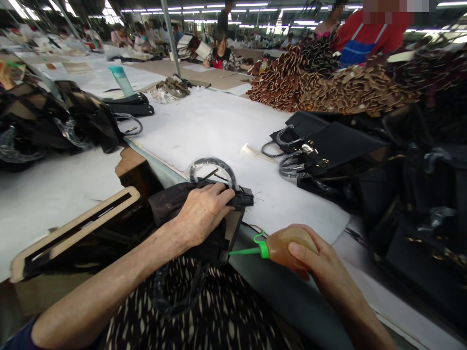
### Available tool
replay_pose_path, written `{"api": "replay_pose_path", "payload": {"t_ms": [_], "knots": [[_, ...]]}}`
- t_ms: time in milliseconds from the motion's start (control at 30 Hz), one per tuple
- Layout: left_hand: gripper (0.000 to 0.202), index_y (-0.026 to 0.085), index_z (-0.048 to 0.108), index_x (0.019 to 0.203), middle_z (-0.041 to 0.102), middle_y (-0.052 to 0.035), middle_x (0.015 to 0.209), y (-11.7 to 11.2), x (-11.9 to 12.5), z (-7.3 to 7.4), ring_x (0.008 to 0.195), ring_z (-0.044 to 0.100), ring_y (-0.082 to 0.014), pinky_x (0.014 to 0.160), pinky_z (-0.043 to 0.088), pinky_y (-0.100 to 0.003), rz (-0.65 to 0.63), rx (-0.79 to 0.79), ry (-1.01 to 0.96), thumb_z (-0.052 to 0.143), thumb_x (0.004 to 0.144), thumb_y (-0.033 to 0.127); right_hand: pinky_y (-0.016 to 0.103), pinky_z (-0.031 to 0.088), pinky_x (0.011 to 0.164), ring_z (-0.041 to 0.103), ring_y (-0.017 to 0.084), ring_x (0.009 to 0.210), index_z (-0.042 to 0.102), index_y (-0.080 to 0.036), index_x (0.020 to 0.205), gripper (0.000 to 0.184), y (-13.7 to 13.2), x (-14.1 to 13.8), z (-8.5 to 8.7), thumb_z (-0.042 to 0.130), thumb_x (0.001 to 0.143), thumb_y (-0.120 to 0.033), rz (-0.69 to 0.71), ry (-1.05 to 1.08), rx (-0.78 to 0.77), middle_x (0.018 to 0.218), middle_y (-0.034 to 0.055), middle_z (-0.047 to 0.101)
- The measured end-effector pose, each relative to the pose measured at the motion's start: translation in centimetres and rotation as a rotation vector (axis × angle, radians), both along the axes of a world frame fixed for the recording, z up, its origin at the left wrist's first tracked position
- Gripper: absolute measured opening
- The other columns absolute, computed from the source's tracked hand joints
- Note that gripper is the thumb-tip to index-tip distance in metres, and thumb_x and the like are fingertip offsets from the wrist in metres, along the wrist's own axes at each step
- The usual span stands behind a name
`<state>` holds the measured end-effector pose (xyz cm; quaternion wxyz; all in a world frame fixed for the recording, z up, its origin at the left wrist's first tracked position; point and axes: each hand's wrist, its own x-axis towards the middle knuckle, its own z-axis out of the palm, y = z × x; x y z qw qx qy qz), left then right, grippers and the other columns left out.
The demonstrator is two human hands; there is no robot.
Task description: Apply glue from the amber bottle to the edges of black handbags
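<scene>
My right hand (310, 248) is wrapped round a glue bottle (282, 248) with amber contents, a green cap and a long green nozzle. The nozzle points left, its tip at the side edge of a black handbag (215, 245) in front of my body. Across the top of that bag lies my left hand (204, 211), its fingers bent over the dark material. A plastic-wrapped handle (213, 167) arches up behind the fingers; another wrapped handle hangs down at the near side. My left fingertips are partly hidden at the bag's opening.
Black handbags (335, 150) are piled on the right, more handbags (83, 114) on the left. Brown leather pieces (284, 78) form a heap at the back. A teal bottle (122, 80) stands across the white table (204, 116). A tan slotted frame (76, 231) is at left. Other people sit farther back.
</scene>
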<state>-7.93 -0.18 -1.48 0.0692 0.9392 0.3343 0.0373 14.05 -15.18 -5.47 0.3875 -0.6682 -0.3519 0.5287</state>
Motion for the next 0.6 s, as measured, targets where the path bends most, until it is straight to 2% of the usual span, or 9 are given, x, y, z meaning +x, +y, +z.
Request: {"api": "replay_pose_path", "payload": {"t_ms": [133,300,467,600], "knots": [[0.015,0.017,0.056,0.100,0.059,-0.0061,0.097,0.1,0.0,0.0,0.091,0.057,-0.0206,0.074,0.047,-0.031,0.005,-0.003,-0.011,0.048,0.090,0.025,0.024,0.035,0.045,0.051,0.018,0.060,0.055,-0.018,0.100,0.041,-0.3,-0.3,0.1,0.060,0.076,-0.052,0.018,-0.022,-0.018,0.077,0.0044,0.061],[0.015,0.017,0.057,0.099,0.060,-0.0056,0.095,0.3,0.1,0.3,0.090,0.058,-0.0203,0.071,0.046,-0.029,0.013,-0.012,0.003,0.049,0.090,0.026,0.023,0.032,0.043,0.048,0.015,0.054,0.057,-0.018,0.098,0.043,-0.8,-0.3,-0.6,0.061,0.075,-0.054,-0.012,0.048,-0.027,0.068,0.0018,0.058],[0.015,0.017,0.057,0.098,0.061,-0.0053,0.095,0.8,0.7,0.7,0.088,0.059,-0.0205,0.069,0.046,-0.028,0.039,-0.010,-0.001,0.050,0.089,0.028,0.021,0.019,0.038,0.045,0.013,0.047,0.061,-0.016,0.094,0.049,-1.8,-1.7,-1.8,0.060,0.072,-0.060,-0.060,0.286,-0.106,0.063,0.0023,0.056],[0.016,0.018,0.058,0.098,0.062,-0.0055,0.096,1.3,1.0,1.0,0.088,0.060,-0.0211,0.070,0.046,-0.029,0.049,-0.018,-0.008,0.051,0.089,0.028,0.019,0.018,0.036,0.040,0.010,0.042,0.063,-0.019,0.093,0.051,-2.3,-3.2,-1.6,0.059,0.071,-0.064,-0.234,0.593,-0.222,0.065,0.0050,0.057]]}}
